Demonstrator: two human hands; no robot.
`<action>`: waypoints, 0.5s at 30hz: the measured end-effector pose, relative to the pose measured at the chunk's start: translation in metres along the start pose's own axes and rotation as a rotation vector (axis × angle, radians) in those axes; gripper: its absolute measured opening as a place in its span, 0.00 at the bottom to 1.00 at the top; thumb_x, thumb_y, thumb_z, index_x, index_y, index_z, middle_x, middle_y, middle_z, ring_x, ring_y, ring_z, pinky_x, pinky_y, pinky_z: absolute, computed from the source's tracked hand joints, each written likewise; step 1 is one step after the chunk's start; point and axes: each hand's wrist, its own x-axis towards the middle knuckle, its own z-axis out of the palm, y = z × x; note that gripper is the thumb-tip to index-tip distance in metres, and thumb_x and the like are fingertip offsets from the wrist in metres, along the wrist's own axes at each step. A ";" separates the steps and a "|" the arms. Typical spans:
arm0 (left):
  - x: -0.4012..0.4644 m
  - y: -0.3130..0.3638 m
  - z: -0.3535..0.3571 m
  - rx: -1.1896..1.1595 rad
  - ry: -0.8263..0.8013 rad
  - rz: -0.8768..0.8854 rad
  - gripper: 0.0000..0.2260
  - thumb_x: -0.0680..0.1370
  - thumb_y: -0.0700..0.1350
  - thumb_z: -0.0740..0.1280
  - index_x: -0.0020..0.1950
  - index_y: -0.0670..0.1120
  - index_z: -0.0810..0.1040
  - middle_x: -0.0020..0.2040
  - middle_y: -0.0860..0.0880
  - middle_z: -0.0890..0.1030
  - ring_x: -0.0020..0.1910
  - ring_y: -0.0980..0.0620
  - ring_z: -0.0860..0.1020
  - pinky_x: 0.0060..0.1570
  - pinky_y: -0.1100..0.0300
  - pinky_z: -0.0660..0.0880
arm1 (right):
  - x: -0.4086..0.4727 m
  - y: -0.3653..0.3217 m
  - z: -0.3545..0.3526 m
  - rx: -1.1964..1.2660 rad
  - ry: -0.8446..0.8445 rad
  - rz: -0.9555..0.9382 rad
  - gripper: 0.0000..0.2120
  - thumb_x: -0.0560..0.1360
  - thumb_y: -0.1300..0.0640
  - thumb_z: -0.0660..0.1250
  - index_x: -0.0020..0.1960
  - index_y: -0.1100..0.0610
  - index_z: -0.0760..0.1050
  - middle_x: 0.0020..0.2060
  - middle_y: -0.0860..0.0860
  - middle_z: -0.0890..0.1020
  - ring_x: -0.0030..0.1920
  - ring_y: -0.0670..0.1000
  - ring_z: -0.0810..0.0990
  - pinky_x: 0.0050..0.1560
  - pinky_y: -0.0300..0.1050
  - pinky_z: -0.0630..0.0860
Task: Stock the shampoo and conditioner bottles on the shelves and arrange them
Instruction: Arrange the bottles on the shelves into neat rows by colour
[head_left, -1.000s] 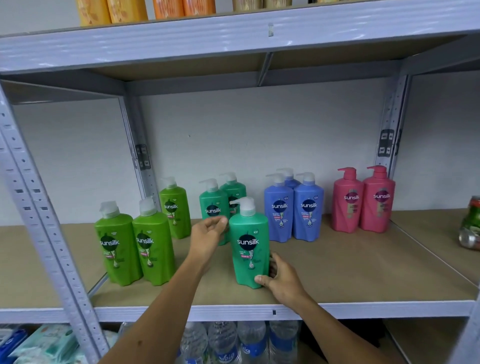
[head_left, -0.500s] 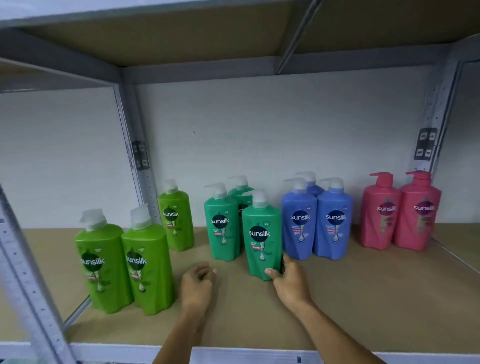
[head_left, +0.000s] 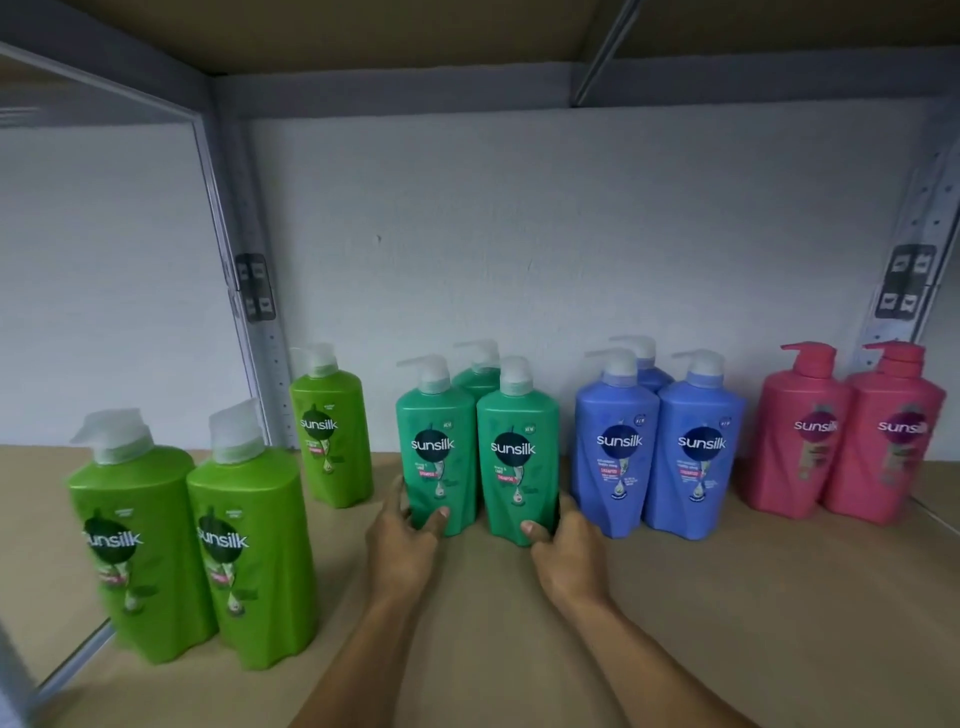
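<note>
At centre frame, on the shelf (head_left: 727, 623), we grip two teal bottles side by side: our left hand (head_left: 402, 545) curls round the base of the left teal bottle (head_left: 436, 447), our right hand (head_left: 566, 556) round the right teal bottle (head_left: 517, 452). A third teal bottle (head_left: 475, 376) stands behind. Blue bottles (head_left: 660, 447) stand just right, pink bottles (head_left: 847, 436) farther right, light green bottles (head_left: 192, 551) at lower left.

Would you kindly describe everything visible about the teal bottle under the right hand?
The teal bottle is glossy plastic with a pale pump top and a dark round "sunsilk" label. It stands upright on the shelf, beside another teal bottle. The right hand grips its base, thumb in front.
</note>
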 end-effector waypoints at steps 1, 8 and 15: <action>0.001 -0.001 0.000 0.000 -0.009 0.015 0.29 0.73 0.40 0.73 0.72 0.49 0.68 0.62 0.48 0.79 0.54 0.56 0.76 0.55 0.63 0.72 | 0.001 -0.001 0.000 -0.004 0.004 0.009 0.17 0.74 0.58 0.70 0.60 0.59 0.73 0.52 0.54 0.82 0.54 0.56 0.80 0.49 0.42 0.73; 0.001 -0.005 -0.001 -0.029 0.005 0.055 0.26 0.73 0.40 0.74 0.69 0.50 0.71 0.56 0.54 0.78 0.49 0.62 0.75 0.50 0.68 0.70 | 0.002 -0.007 0.002 -0.060 0.008 0.063 0.13 0.76 0.57 0.68 0.57 0.60 0.71 0.53 0.57 0.81 0.55 0.59 0.79 0.47 0.41 0.70; 0.003 -0.007 0.000 -0.006 0.012 0.074 0.26 0.72 0.41 0.74 0.68 0.50 0.72 0.55 0.54 0.79 0.47 0.65 0.75 0.45 0.74 0.70 | 0.002 -0.007 0.004 -0.089 0.011 0.056 0.13 0.76 0.57 0.67 0.58 0.60 0.69 0.52 0.58 0.81 0.55 0.60 0.79 0.49 0.46 0.74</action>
